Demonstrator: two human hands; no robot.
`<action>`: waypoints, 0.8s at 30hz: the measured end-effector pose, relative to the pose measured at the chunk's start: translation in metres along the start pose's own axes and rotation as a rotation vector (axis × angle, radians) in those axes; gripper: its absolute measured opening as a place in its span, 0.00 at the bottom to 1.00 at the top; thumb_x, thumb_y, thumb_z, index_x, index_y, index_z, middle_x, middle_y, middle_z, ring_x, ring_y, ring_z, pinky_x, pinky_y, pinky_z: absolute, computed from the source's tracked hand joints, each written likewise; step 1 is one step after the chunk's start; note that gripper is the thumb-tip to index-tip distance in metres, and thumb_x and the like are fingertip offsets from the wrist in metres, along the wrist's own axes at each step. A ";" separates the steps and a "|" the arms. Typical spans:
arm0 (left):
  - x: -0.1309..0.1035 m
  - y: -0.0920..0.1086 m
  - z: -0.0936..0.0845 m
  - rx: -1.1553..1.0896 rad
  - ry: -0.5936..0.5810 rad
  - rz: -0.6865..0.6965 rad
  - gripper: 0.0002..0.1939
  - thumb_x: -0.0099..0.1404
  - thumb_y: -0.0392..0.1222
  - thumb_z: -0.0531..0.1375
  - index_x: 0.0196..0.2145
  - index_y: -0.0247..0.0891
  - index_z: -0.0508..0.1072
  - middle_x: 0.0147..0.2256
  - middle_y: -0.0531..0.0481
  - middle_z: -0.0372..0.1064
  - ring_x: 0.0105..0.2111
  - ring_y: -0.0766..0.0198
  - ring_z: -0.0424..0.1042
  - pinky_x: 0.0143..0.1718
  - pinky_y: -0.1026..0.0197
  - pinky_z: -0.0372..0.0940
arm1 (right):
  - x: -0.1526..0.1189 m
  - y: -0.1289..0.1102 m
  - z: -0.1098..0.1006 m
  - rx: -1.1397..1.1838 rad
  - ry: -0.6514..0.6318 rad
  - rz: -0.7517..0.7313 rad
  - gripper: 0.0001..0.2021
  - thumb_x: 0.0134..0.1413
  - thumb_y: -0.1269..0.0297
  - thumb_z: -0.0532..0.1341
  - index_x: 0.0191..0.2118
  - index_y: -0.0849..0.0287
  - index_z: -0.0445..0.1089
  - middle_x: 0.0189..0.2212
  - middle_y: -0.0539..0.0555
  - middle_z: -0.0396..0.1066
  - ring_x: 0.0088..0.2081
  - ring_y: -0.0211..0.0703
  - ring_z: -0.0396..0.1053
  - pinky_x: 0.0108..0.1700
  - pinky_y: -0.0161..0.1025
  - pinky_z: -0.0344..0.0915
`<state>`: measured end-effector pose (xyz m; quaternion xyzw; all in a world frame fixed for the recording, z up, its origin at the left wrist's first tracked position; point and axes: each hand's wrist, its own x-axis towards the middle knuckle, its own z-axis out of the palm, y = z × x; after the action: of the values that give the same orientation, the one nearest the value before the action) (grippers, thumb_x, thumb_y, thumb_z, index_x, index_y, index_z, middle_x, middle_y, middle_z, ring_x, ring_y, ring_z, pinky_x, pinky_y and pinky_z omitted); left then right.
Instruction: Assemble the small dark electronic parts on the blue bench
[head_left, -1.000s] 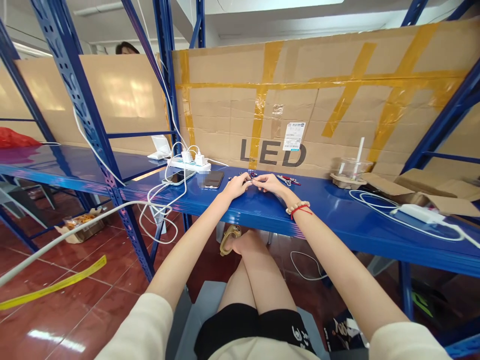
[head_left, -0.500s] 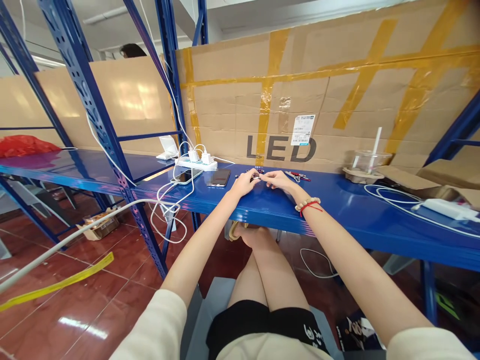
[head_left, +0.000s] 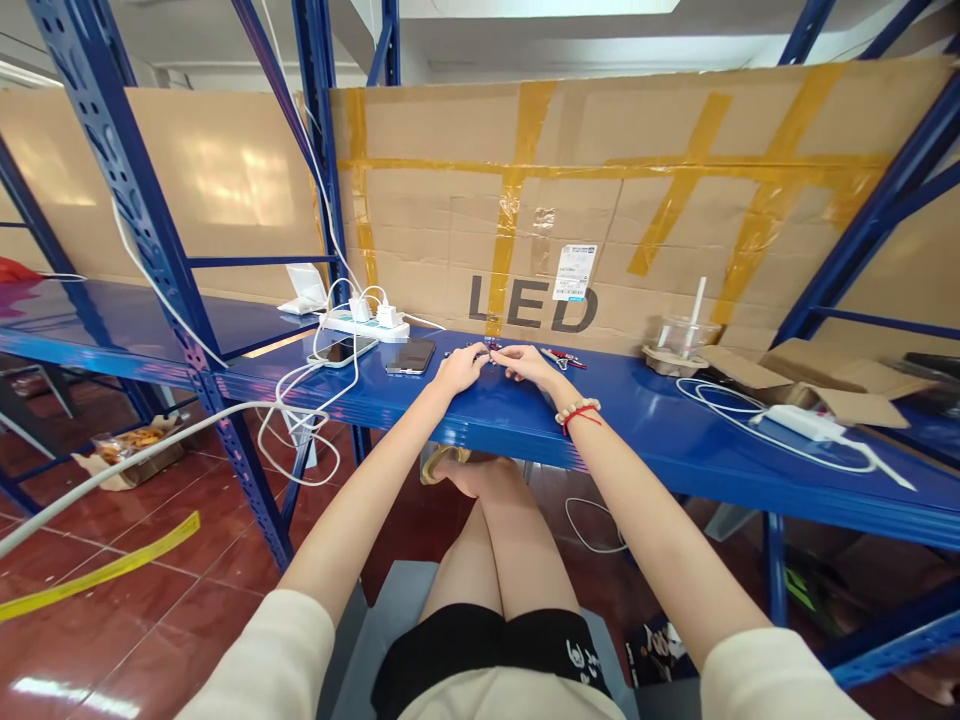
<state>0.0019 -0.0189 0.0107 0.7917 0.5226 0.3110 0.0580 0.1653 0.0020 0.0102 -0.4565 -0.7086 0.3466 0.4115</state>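
Observation:
My left hand (head_left: 460,368) and my right hand (head_left: 523,364) meet over the blue shelf top (head_left: 637,430), fingertips nearly touching. The fingers of both are bent and pinched around something small, partly hidden and too tiny to name. Just right of my right hand lie small red and silver metal pieces (head_left: 564,358). More little dark bits show behind the fingertips. A dark phone (head_left: 411,357) lies flat to the left of my left hand.
Further left are a second phone (head_left: 343,350), a white power strip (head_left: 364,325) with plugs, and looping white cables. To the right stand a clear cup with a straw (head_left: 686,335), a white adapter (head_left: 804,422) and an open carton (head_left: 817,375). Taped cardboard (head_left: 450,230) walls the back.
My view has turned a little to the right, so everything sits further left in the picture. Both hands stay together at the same place on the shelf, with slight finger movement.

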 end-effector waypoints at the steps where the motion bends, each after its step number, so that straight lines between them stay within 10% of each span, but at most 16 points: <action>1: 0.000 0.000 0.000 0.002 -0.002 -0.017 0.17 0.65 0.49 0.45 0.44 0.45 0.68 0.36 0.50 0.72 0.41 0.59 0.69 0.43 0.57 0.61 | 0.001 0.001 0.000 0.015 0.010 -0.009 0.21 0.37 0.49 0.65 0.34 0.62 0.73 0.27 0.53 0.69 0.20 0.29 0.60 0.17 0.26 0.53; 24: 0.000 -0.012 0.006 -0.144 -0.032 0.220 0.07 0.63 0.43 0.49 0.36 0.39 0.63 0.28 0.51 0.69 0.30 0.64 0.68 0.38 0.60 0.62 | -0.002 -0.002 -0.006 -0.005 -0.081 -0.075 0.18 0.34 0.51 0.67 0.24 0.62 0.69 0.15 0.46 0.61 0.18 0.29 0.56 0.19 0.29 0.52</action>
<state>-0.0045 -0.0121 0.0013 0.8428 0.4081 0.3396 0.0887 0.1707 0.0001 0.0145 -0.4164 -0.7422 0.3473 0.3939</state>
